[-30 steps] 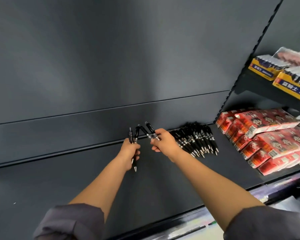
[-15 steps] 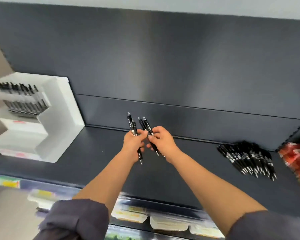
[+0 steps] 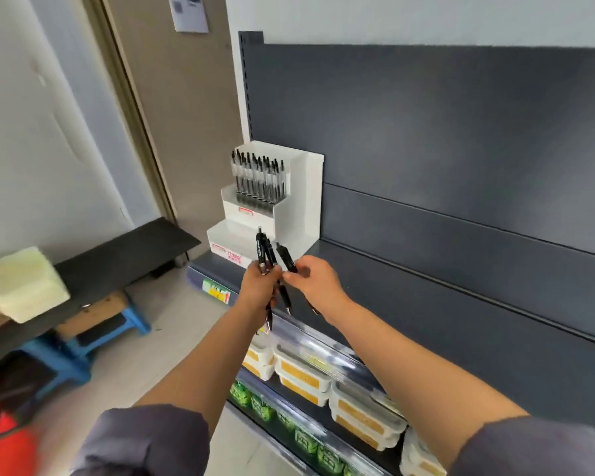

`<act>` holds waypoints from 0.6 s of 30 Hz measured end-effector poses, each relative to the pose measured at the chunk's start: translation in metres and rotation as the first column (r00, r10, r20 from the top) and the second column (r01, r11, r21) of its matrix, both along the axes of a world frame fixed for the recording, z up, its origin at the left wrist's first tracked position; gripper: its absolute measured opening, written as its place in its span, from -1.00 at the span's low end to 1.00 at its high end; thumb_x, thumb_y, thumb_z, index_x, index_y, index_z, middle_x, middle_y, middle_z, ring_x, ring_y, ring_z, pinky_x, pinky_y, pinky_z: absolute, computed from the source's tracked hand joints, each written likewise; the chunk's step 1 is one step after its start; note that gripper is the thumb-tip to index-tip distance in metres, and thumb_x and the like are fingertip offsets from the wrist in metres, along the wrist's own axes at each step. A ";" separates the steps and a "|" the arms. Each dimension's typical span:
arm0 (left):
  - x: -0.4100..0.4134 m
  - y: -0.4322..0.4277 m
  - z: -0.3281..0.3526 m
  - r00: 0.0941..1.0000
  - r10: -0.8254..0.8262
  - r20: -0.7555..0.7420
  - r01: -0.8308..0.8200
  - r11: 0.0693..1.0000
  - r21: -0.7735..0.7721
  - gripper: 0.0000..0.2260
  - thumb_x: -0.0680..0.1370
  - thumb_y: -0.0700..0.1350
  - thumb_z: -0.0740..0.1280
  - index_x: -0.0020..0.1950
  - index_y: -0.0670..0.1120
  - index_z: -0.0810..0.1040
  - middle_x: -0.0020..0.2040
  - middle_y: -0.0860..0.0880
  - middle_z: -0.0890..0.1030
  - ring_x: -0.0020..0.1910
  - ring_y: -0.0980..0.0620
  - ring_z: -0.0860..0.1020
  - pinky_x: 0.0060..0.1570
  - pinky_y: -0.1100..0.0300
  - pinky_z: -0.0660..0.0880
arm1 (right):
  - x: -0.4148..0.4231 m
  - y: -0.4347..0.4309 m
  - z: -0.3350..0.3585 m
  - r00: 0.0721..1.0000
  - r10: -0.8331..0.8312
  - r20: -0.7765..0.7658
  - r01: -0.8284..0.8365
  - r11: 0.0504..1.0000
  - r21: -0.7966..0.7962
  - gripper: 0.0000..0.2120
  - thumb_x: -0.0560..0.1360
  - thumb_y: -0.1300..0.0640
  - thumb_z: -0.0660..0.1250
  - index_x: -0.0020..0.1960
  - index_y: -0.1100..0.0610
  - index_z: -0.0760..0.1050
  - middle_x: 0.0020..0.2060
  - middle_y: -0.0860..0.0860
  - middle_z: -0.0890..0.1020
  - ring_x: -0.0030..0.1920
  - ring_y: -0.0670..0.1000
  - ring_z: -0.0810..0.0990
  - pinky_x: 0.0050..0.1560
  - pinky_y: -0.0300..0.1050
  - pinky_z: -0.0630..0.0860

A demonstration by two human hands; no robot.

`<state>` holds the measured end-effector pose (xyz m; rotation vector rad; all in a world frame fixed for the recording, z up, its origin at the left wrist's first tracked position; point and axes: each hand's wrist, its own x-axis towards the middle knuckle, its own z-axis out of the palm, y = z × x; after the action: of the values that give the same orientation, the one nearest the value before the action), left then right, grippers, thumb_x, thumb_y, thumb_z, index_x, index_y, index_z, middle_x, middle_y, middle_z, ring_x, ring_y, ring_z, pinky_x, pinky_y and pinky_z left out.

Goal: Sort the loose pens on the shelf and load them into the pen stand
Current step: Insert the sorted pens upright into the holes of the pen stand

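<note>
Pen stand point(image 3: 299, 201) on dark shelf point(image 3: 443, 321)

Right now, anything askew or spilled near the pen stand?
Nothing spilled or damaged. The stand is upright on the shelf, its row of pens upright. Only the loose pens splay unevenly between left hand and right hand.

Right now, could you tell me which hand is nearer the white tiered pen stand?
Left. The left hand, gripping a bunch of black click pens, is right by the lowest step of the white pen stand; the right hand, pinching one black pen, is farther right.
</note>
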<state>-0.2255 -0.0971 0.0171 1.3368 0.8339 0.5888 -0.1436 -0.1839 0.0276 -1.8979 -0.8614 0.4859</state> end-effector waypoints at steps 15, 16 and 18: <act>-0.015 0.185 0.010 0.939 -0.341 -0.043 0.341 0.905 0.256 -0.91 0.52 -0.18 0.36 -0.06 -0.02 0.48 -0.34 0.12 0.54 -0.44 0.28 0.51 -0.57 0.45 0.33 | -0.020 0.174 0.019 0.960 -0.173 -0.222 0.218 0.955 0.200 -0.83 0.51 0.23 0.36 -0.18 0.05 0.42 -0.39 0.03 0.51 -0.46 -0.03 0.46 -0.46 -0.23 0.47; -0.010 0.190 0.008 0.930 -0.363 -0.054 0.364 0.895 0.259 -0.89 0.52 -0.19 0.36 -0.04 -0.02 0.48 -0.32 0.11 0.55 -0.40 0.28 0.52 -0.54 0.46 0.35 | -0.016 0.177 0.019 0.958 -0.180 -0.225 0.224 0.957 0.185 -0.85 0.52 0.22 0.35 -0.18 0.07 0.42 -0.38 0.03 0.52 -0.46 -0.03 0.46 -0.47 -0.22 0.45; -0.002 0.196 0.003 0.920 -0.387 -0.063 0.390 0.887 0.248 -0.88 0.52 -0.20 0.36 -0.04 -0.02 0.48 -0.24 0.05 0.57 -0.27 0.21 0.56 -0.45 0.41 0.40 | -0.008 0.181 0.020 0.956 -0.185 -0.229 0.224 0.962 0.157 -0.91 0.54 0.16 0.31 -0.13 0.10 0.44 -0.32 0.03 0.54 -0.42 -0.03 0.46 -0.46 -0.20 0.39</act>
<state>-0.2275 0.0989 0.0202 1.6936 0.4844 0.3774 -0.1513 -0.0030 0.0471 -1.7091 -0.5410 0.4570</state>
